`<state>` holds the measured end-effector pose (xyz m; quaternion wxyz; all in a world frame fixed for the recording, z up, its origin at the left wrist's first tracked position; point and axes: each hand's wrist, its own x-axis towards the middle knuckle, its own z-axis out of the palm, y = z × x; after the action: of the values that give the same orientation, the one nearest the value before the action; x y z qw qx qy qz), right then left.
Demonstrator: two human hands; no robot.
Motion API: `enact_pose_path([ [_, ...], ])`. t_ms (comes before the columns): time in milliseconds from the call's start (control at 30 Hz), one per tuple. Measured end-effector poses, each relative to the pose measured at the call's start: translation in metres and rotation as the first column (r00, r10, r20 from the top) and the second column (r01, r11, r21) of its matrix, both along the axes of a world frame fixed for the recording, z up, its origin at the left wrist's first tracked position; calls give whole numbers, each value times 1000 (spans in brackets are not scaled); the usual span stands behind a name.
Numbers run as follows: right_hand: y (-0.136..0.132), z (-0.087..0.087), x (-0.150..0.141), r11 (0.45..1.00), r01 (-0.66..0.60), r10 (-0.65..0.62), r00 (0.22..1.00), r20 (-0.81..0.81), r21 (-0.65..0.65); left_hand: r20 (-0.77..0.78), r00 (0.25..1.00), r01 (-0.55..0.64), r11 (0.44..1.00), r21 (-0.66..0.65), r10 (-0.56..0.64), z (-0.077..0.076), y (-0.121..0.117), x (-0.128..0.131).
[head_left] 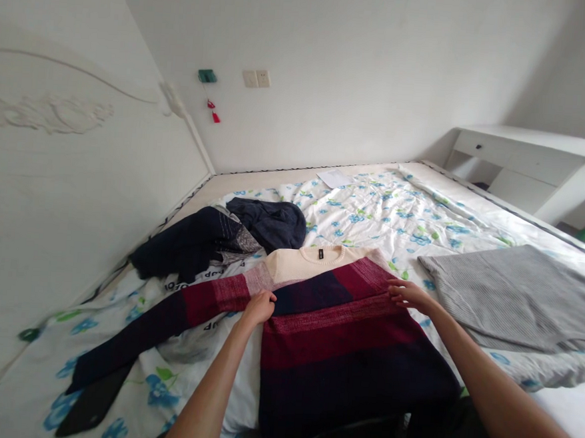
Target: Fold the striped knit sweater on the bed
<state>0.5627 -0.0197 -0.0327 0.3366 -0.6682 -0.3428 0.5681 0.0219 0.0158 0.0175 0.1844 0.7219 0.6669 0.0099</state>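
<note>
A knitted sweater lies spread on the bed, cream at the neck and banded in pink, maroon and navy. One sleeve stretches out to the left; the other is folded across the chest. My left hand is closed on the cuff end of the folded sleeve, at the sweater's left side. At the opposite shoulder, my right hand rests its outstretched fingers against the sleeve's folded edge. A black phone-like slab lies partly under the outstretched sleeve. The sweater's bottom hem is hard to make out in the dark near my body.
Dark clothes are heaped behind the sweater on the left. A grey ribbed garment lies flat to the right. Floral bedding covers the bed, with a paper near the wall. A white desk stands beyond the right edge.
</note>
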Motion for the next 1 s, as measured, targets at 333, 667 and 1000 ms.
enact_pose_path([
  [333,9,2,16,949,309,-313,888,-337,-65,39,999,-38,999,25,37,-3,9,8],
  [667,2,5,15,937,323,-348,877,-332,-130,-12,1000,19,999,40,-18,5,-1,8],
  [1000,-1,8,11,974,193,-220,923,-315,-115,-19,957,286,953,-98,-289,11,-12,13],
])
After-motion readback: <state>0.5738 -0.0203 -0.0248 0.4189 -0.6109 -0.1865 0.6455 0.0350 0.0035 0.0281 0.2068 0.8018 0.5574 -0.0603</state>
